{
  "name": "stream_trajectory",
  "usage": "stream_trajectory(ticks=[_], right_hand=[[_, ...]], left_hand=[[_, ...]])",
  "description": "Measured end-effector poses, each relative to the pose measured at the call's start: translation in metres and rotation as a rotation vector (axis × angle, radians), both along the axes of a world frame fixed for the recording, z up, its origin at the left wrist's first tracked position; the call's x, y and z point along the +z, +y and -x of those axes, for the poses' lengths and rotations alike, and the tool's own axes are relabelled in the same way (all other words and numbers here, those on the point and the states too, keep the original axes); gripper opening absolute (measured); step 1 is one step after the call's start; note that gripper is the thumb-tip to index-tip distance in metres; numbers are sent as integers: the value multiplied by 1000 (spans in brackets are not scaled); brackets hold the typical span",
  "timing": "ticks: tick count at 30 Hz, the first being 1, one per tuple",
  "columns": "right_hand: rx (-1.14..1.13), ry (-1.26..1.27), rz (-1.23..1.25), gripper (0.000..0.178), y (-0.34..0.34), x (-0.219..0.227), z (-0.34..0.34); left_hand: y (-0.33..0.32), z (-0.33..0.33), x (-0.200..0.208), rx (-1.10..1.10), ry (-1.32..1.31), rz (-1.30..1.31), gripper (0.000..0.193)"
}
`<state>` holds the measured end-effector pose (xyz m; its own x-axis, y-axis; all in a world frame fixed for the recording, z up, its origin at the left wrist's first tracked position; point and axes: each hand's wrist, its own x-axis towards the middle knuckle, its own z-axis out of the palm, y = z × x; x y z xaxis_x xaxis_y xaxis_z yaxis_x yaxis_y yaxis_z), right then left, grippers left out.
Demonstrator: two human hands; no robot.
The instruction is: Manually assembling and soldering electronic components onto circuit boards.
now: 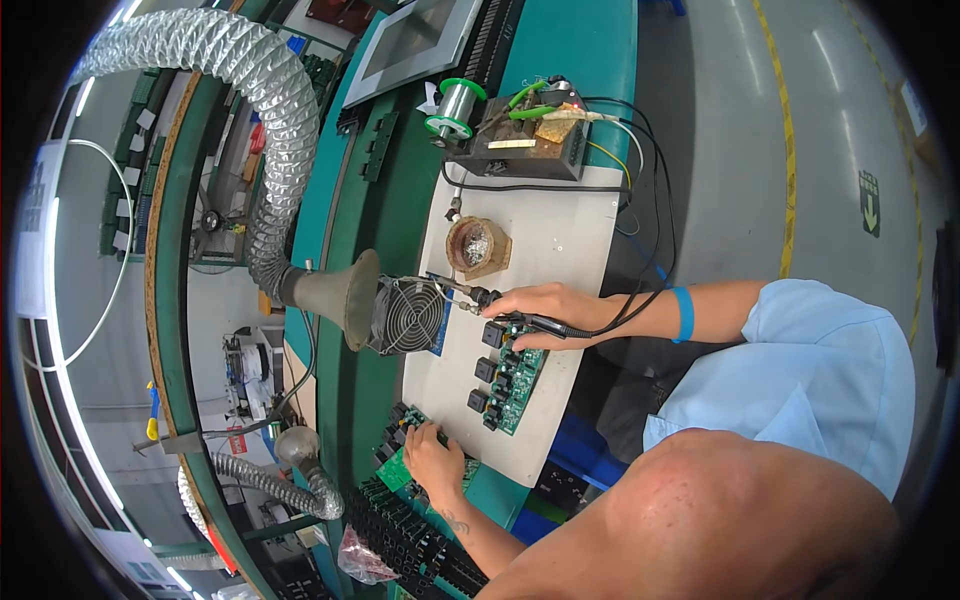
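My right hand (548, 312), with a blue wristband, grips a corded soldering iron (541, 324) with a black handle. Metal tips reach from its fingers toward the fan (408, 316), and one fingertip is close to a green circuit board (512, 392). That board carries several black block components and lies on the white work surface (437, 378). To the left and nearer, my left hand (436, 464) is closed over a second green circuit board (394, 472), which it partly covers. Its fingertips rest by the black parts there.
A brown solder pot (478, 247) stands beyond my right hand. Behind it are a soldering station (525, 150) and a solder wire spool (457, 108). A metal extraction hood (340, 298) faces the fan. Black racks (400, 535) stand near my left forearm; dark cables (660, 215) loop at the right.
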<state>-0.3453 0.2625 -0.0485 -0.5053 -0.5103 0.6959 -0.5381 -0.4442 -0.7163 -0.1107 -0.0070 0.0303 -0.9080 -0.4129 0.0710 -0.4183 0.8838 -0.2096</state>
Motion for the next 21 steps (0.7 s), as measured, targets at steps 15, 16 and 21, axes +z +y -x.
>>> stream_trajectory(ticks=[15,16,21], right_hand=[[-8,-33,-18,58,2,1,-5],[-11,-42,-15,58,2,1,-5],[-35,-52,9,58,2,-1,-6]], left_hand=[[93,34,-59,-250,672,-383,59],[93,34,-60,-242,664,-395,63],[97,35,-53,-276,592,-412,73]])
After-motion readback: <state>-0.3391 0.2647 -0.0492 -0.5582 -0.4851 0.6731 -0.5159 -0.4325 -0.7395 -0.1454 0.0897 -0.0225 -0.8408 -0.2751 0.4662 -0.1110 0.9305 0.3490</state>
